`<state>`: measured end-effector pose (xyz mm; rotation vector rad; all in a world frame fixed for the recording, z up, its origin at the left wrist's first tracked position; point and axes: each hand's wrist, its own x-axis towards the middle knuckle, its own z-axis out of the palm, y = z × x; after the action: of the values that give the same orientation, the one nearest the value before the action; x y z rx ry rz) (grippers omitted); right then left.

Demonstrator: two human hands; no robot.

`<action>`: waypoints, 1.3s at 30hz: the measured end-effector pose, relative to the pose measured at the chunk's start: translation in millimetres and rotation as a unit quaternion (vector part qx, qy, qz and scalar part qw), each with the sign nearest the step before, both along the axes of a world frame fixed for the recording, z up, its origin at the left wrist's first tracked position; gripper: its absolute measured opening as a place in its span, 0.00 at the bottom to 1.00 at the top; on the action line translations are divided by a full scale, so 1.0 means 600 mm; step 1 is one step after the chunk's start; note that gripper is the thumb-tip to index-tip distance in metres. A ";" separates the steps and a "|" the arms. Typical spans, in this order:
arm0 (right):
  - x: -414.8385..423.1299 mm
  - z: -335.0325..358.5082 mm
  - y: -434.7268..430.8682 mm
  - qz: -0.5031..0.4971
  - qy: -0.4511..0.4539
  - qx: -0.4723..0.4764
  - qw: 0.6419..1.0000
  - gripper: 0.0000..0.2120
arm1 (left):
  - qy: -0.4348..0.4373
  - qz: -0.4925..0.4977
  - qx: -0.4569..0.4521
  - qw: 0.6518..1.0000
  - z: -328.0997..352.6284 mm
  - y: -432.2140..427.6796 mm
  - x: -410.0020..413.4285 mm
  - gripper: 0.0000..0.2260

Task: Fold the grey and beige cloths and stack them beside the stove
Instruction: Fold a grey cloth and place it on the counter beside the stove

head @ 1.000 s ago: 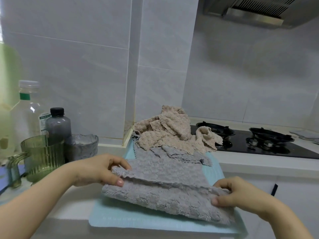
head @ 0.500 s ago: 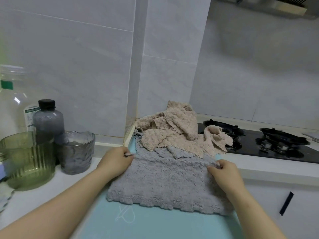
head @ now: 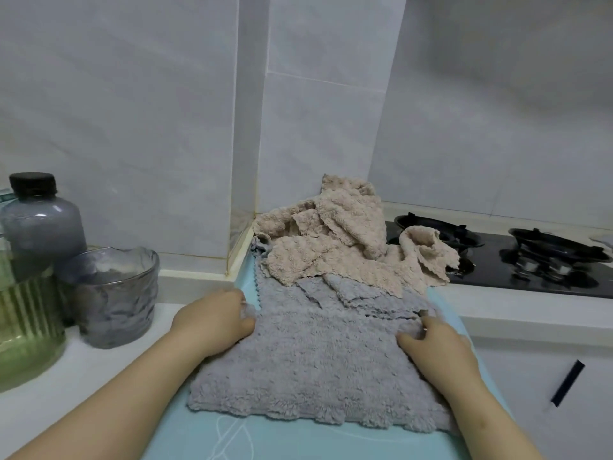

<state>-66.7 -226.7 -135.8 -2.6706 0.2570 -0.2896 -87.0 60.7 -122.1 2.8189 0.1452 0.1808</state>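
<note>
The grey cloth (head: 318,366) lies folded in half on a light blue mat (head: 272,439), its doubled edges on the far side. My left hand (head: 215,322) pinches the cloth's far left corner between thumb and fingers. My right hand (head: 434,346) rests on the far right corner, thumb spread flat on the fabric. Behind it a second grey cloth (head: 351,290) lies crumpled, with the crumpled beige cloths (head: 341,244) heaped on top in the wall corner. One beige flap hangs over the edge of the black stove (head: 530,263) on the right.
On the white counter to the left stand a grey glass cup (head: 112,293), a green ribbed jug (head: 23,330) and a dark-capped grey bottle (head: 39,224). Tiled walls close the back. A white cabinet front with a black handle (head: 567,383) lies below right.
The near edge of the grey cloth was lifted and carried away from me onto its far edge, folding it in half. Both hands now sit at the far corners.
</note>
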 end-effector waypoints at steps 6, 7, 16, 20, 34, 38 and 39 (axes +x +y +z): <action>-0.012 0.000 -0.006 0.046 -0.059 0.094 0.993 0.08 | -0.110 -0.009 -0.146 0.983 0.011 0.001 -0.018 0.08; -0.015 0.002 -0.007 0.058 -0.079 0.122 0.988 0.08 | -0.127 -0.002 -0.204 0.971 0.012 0.000 -0.018 0.07; -0.004 0.032 -0.003 0.077 -0.216 0.260 0.938 0.10 | -0.213 -0.014 -0.316 0.924 0.008 -0.009 -0.017 0.09; 0.029 0.043 -0.002 0.049 -0.218 0.215 0.951 0.11 | -0.191 -0.008 -0.245 0.951 -0.005 -0.013 -0.004 0.14; 0.057 0.037 0.000 0.016 -0.241 0.118 0.963 0.12 | -0.164 -0.013 -0.216 0.962 -0.010 -0.003 0.002 0.10; 0.063 0.016 0.007 0.017 -0.145 0.067 0.987 0.12 | -0.156 -0.014 -0.185 0.970 -0.010 -0.004 0.002 0.09; 0.059 0.016 0.006 0.016 -0.135 0.067 0.988 0.14 | -0.144 -0.020 -0.166 0.975 -0.009 -0.006 0.001 0.07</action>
<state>-31.3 -223.3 -126.3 -2.4660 0.1425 -0.5971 -86.7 57.4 -127.4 2.4284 0.0463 0.5035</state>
